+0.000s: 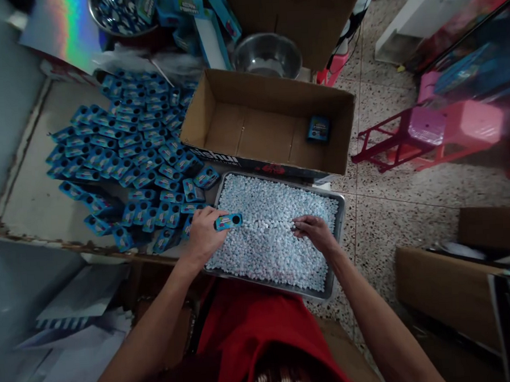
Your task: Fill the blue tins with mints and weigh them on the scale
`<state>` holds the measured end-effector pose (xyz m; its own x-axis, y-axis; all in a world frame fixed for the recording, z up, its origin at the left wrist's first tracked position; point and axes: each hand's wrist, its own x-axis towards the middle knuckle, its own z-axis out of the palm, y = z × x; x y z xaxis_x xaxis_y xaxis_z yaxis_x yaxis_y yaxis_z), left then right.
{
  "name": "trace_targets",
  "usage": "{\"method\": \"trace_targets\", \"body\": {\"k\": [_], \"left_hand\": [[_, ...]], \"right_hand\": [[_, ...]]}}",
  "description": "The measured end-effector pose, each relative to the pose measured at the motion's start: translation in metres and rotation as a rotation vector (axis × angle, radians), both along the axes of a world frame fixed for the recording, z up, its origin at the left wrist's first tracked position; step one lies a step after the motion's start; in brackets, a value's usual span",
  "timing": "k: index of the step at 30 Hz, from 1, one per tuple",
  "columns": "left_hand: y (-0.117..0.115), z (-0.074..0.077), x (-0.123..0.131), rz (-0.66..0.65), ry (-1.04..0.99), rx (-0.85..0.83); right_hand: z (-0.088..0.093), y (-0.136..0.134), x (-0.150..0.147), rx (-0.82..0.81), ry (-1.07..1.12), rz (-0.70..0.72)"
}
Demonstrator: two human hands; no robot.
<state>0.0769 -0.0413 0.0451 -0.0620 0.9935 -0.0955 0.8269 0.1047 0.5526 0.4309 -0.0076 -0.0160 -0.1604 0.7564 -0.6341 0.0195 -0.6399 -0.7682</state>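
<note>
A metal tray (340,205) in front of me is filled with small white-blue pellets (269,224). My left hand (204,235) grips a small blue box (228,221) over the tray's left edge, its round opening facing right. My right hand (315,233) rests on the pellets at the tray's right side, with its fingers curled into them; what it pinches, if anything, is hidden. A heap of several identical blue boxes (125,158) lies on the low table to the left.
An open cardboard carton (260,128) behind the tray holds one blue box (318,129). A steel bowl (267,54) stands behind it. A pink stool (431,133) is at the right, brown cartons (443,284) at the lower right, papers (78,325) at the lower left.
</note>
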Motion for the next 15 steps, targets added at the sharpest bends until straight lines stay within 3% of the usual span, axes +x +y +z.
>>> {"method": "trace_targets", "body": {"k": [8, 15], "left_hand": [[0.001, 0.001, 0.018, -0.067, -0.008, 0.048], [-0.001, 0.001, 0.025, -0.078, -0.064, 0.04]], "right_hand": [[0.084, 0.035, -0.035, 0.08, -0.002, 0.14], [0.129, 0.039, -0.045, 0.253, -0.202, 0.26]]}}
